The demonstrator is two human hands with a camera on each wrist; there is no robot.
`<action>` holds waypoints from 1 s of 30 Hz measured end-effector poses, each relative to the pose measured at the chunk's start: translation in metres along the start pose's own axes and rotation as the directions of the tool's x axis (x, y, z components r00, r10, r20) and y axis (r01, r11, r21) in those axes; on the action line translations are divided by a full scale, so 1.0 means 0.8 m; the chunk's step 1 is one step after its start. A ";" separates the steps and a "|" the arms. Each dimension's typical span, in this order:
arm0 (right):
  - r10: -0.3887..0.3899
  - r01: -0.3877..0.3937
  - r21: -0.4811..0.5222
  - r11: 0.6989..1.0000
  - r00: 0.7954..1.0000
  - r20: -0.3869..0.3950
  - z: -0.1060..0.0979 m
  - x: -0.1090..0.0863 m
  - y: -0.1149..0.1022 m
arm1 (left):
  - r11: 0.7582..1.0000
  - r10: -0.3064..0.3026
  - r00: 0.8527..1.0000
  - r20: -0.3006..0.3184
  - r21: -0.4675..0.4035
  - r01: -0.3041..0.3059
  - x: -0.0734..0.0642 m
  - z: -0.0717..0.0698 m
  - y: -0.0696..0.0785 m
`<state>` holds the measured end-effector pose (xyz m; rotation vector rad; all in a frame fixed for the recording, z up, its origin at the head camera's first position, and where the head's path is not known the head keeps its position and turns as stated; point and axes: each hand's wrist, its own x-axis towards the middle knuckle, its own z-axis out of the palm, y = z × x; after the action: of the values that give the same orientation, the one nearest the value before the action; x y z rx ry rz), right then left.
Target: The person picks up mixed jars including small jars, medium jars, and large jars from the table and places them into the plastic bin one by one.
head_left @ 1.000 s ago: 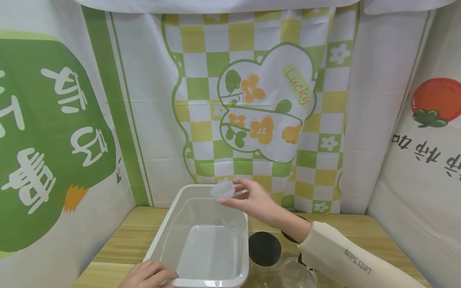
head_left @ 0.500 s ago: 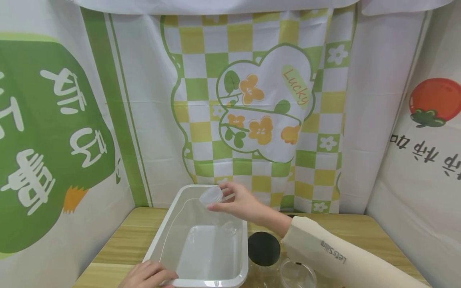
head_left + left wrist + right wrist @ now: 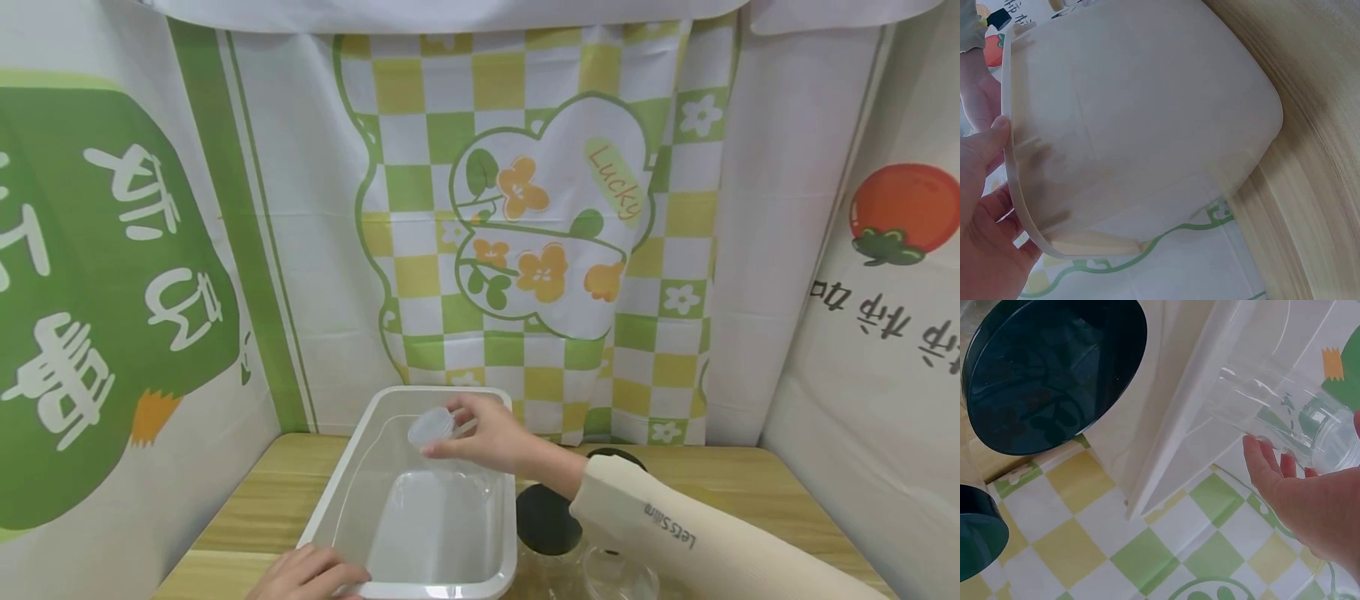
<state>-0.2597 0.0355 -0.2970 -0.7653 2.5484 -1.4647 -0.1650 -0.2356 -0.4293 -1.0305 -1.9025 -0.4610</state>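
Note:
My right hand (image 3: 491, 433) holds a clear plastic jar (image 3: 1285, 419) by its whitish round end (image 3: 431, 427), over the white plastic tub (image 3: 348, 467). The jar tilts, with its see-through body running down into the tub. Thumb and fingers lie around that round end in the right wrist view. Down at the tub's near left corner, my left hand (image 3: 307, 573) grips the rim. In the left wrist view its thumb (image 3: 999, 128) sits on one side of the rim (image 3: 1010, 144) and its fingers on the other.
Right of the tub stands a clear jar with a black lid (image 3: 549, 518). A second black lid (image 3: 617, 456) shows behind the right forearm. A clear round container (image 3: 618, 575) stands at the front. Printed cloth (image 3: 420, 275) hangs behind the wooden table (image 3: 240, 508).
My right hand has moved left and lower with the jar, further over the tub. The left hand stays on the rim.

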 end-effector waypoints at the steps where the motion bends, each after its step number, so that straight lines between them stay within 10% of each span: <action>1: 0.002 -0.002 -0.001 1.000 1.000 0.000 0.000 0.000 -0.001 | 1.000 -0.002 1.000 0.001 -0.002 0.002 0.000 0.000 0.000; 18: -0.006 0.005 0.011 1.000 0.995 0.098 -0.022 -0.007 -0.005 | 1.000 0.020 1.000 0.005 0.001 -0.020 0.001 -0.001 -0.003; 30: -0.103 0.109 -0.058 0.992 0.990 0.095 -0.062 -0.056 0.000 | 0.998 0.062 0.998 -0.025 0.016 -0.062 0.003 0.002 -0.004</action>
<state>-0.2370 0.0953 -0.2777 -0.9684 2.5313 -1.3497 -0.1692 -0.2356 -0.4281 -1.0662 -1.8435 -0.4213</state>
